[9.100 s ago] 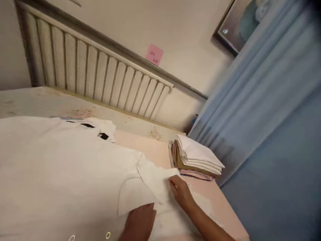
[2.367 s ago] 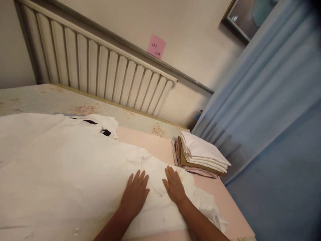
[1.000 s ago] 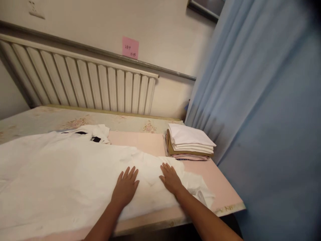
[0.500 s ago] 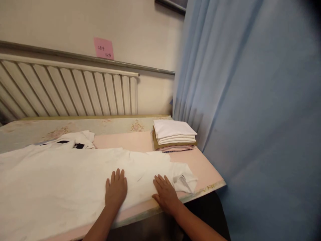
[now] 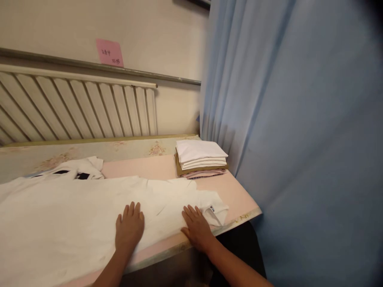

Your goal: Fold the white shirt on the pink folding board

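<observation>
A white garment (image 5: 74,215), which looks like a shirt, lies spread flat along the table. My left hand (image 5: 129,226) rests palm down on its middle, with the fingers stretched out. Farther right, my right hand (image 5: 197,229) lies flat on the cloth near the front edge, its fingers also extended. Just past the right fingertips is the narrow end of the garment (image 5: 218,201), folded open, with a small dark-printed label (image 5: 212,208) showing. Neither hand grips the cloth.
Behind the garment sit a stack of folded clothes (image 5: 202,153) and a crumpled white cloth with dark patches (image 5: 86,165). A pink sheet (image 5: 143,166) covers part of the table. A radiator (image 5: 80,105) runs along the wall, and a blue curtain (image 5: 287,139) hangs at the right.
The view has shifted slightly, so everything sits a little farther left. My right hand has come nearer the garment's narrow right end. Both hands stay flat on the cloth.
</observation>
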Demonstrator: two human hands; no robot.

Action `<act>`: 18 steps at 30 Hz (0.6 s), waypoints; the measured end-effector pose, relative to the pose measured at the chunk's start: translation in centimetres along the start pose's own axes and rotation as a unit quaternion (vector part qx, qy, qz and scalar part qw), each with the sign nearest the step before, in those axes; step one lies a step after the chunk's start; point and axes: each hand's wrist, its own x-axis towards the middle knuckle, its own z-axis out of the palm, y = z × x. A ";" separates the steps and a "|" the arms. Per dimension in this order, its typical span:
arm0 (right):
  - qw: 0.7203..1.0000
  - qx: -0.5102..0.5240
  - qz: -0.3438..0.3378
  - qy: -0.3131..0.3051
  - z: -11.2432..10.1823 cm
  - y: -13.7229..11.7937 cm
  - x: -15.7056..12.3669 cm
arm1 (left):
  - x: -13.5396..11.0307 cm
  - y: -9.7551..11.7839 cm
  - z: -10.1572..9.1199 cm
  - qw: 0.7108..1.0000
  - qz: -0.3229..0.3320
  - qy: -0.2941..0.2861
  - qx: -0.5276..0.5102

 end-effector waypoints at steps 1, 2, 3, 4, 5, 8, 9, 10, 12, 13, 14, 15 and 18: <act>1.000 0.003 0.001 0.003 -0.1 -0.2 -0.4 | 0.0 0.0 0.0 1.000 0.001 0.000 0.003; 1.000 0.010 0.001 0.007 -0.3 -0.4 -0.8 | 0.0 0.0 0.0 1.000 0.003 -0.001 0.005; 1.000 0.020 -0.004 0.013 -0.5 -0.6 -1.4 | 0.1 0.0 0.0 1.000 0.004 -0.002 0.007; 0.999 0.034 -0.013 0.020 -0.7 -0.8 -2.1 | 0.1 0.0 0.0 1.000 0.004 -0.003 0.008; 0.998 0.050 -0.022 0.032 -1.1 -1.0 -2.9 | 0.1 0.0 0.0 1.000 0.005 -0.004 0.009; 0.987 0.098 -0.018 0.123 -2.3 -1.0 -5.0 | 0.2 0.0 0.0 1.000 0.004 -0.007 0.006; 0.979 0.106 -0.004 0.173 -2.8 -0.7 -5.5 | 0.2 0.0 0.0 1.000 0.004 -0.006 0.005; 0.969 0.107 0.018 0.223 -3.3 -0.3 -5.7 | 0.1 0.0 0.0 1.000 0.004 -0.004 0.004; 0.948 0.088 0.061 0.299 -4.6 0.9 -5.6 | 0.1 0.0 -0.1 1.000 0.006 -0.001 0.003; 0.943 0.073 0.081 0.314 -5.2 1.6 -5.3 | 0.1 0.1 -0.2 1.000 0.007 0.000 0.003; 0.943 0.056 0.099 0.313 -5.8 2.3 -4.9 | 0.1 0.1 -0.2 1.000 0.008 -0.001 0.003; 0.947 0.040 0.109 0.300 -6.3 2.9 -4.4 | 0.1 0.1 -0.3 1.000 0.009 -0.003 0.003; 0.969 0.011 0.095 0.229 -7.3 4.2 -3.4 | 0.1 0.2 -0.6 1.000 0.007 -0.009 -0.007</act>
